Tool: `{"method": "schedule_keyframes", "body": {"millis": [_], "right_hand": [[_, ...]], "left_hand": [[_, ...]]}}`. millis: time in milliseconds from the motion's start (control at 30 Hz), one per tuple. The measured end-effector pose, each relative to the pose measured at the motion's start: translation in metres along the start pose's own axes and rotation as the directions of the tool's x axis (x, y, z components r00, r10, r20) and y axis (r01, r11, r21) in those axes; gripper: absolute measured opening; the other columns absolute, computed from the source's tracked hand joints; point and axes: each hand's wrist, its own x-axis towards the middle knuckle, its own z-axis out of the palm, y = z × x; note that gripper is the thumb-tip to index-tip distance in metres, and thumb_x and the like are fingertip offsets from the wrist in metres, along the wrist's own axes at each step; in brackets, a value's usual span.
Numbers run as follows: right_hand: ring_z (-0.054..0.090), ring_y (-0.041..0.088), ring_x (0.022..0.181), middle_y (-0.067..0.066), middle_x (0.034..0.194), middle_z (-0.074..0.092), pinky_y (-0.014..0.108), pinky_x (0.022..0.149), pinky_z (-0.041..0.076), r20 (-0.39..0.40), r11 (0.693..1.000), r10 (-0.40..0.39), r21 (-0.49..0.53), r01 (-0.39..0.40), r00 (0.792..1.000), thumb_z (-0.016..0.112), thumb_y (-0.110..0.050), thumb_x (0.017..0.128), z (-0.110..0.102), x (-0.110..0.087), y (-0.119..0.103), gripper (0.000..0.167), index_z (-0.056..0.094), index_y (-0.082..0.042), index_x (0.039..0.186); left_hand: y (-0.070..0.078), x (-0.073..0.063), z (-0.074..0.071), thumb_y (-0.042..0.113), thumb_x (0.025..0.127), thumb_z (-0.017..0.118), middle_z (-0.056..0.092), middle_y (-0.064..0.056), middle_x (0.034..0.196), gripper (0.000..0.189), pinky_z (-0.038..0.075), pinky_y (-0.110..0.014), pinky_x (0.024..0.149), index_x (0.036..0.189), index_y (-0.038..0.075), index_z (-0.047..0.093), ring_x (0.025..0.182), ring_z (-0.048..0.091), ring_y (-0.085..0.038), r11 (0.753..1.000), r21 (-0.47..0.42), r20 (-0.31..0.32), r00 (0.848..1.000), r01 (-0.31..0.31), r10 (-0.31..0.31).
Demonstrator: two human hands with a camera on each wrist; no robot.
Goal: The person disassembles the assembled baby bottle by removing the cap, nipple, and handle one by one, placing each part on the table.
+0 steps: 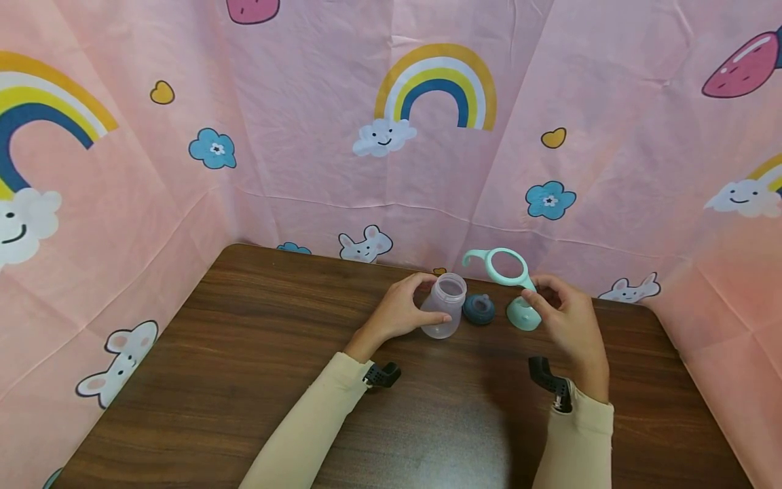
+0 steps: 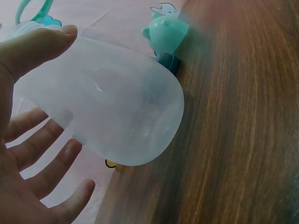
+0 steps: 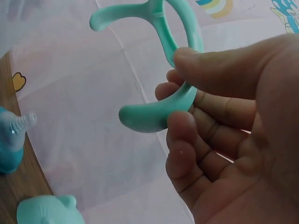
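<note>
A frosted, clear baby bottle (image 1: 442, 318) with an uncovered threaded neck stands near the table's back edge. My left hand (image 1: 396, 309) holds it from the left; in the left wrist view the thumb lies on the near side of the bottle (image 2: 121, 102) and fingers reach the other side. My right hand (image 1: 568, 319) pinches a mint-green bottle handle (image 1: 508, 281), a ring with curved grips, in the air right of the bottle. Between the hands lie a dark blue collar with a clear nipple (image 1: 479, 310) and a mint-green cap (image 1: 522, 316) with small ears.
The dark wood-grain table (image 1: 244, 367) meets a pink printed cloth (image 1: 318, 136) behind and at both sides. Black wrist mounts sit on the left sleeve (image 1: 330, 394) and the right sleeve (image 1: 577, 441).
</note>
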Motion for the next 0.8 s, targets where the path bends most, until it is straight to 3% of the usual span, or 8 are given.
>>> {"method": "schedule_keyframes", "body": {"millis": [267,533,800], "right_hand": [[0.063,0.008,0.079,0.011,0.094,0.075,0.021,0.069,0.047,-0.009,0.999,0.03,-0.036,-0.031,0.999,0.076,-0.013,0.106,-0.009,-0.004,0.013,0.017,0.077,0.001,0.117],[0.062,0.003,0.084,0.012,0.098,0.078,0.024,0.073,0.047,-0.016,0.985,0.147,-0.089,-0.147,0.989,0.077,-0.023,0.107,-0.021,-0.008,0.028,0.026,0.076,-0.001,0.121],[0.062,0.001,0.084,0.011,0.098,0.08,0.027,0.074,0.047,-0.01,0.97,0.203,-0.133,-0.203,0.979,0.077,-0.028,0.107,-0.027,-0.013,0.042,0.027,0.077,-0.004,0.119]], "left_hand": [[0.0,0.0,-0.001,0.035,0.085,0.098,0.068,-0.009,0.142,0.077,0.051,-0.051,0.113,0.149,0.009,0.063,0.133,0.064,-0.03,1.0,-0.011,0.001,1.0,0.006,-0.006],[0.0,0.0,-0.001,0.034,0.085,0.098,0.068,-0.01,0.144,0.078,0.051,-0.05,0.114,0.149,0.008,0.062,0.133,0.064,-0.03,1.0,-0.011,0.01,1.0,0.008,-0.008],[0.0,0.0,-0.001,0.036,0.086,0.098,0.068,-0.011,0.144,0.078,0.051,-0.051,0.114,0.149,0.008,0.062,0.134,0.064,-0.03,1.0,-0.005,0.008,1.0,0.009,-0.009]]}}
